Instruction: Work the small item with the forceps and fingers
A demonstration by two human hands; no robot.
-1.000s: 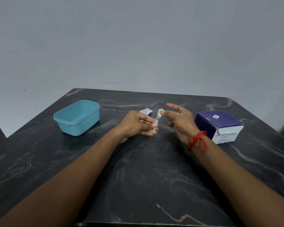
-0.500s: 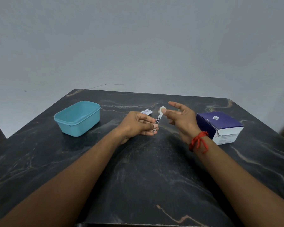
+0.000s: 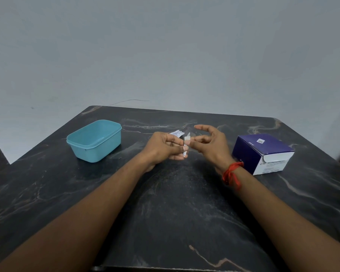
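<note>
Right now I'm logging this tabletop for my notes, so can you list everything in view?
Tub: one, light blue, open, table's far left.
Box: one, purple and white, table's right.
Sachet: one, white, on table behind left hand.
Small tool: one, slim, silvery, white piece at its top, in left hand.
Table: one, black marbled.
Wrist thread: one, red, right wrist.
Left hand: pinches the tool.
Right hand: fingers loosely curled beside the white piece.
</note>
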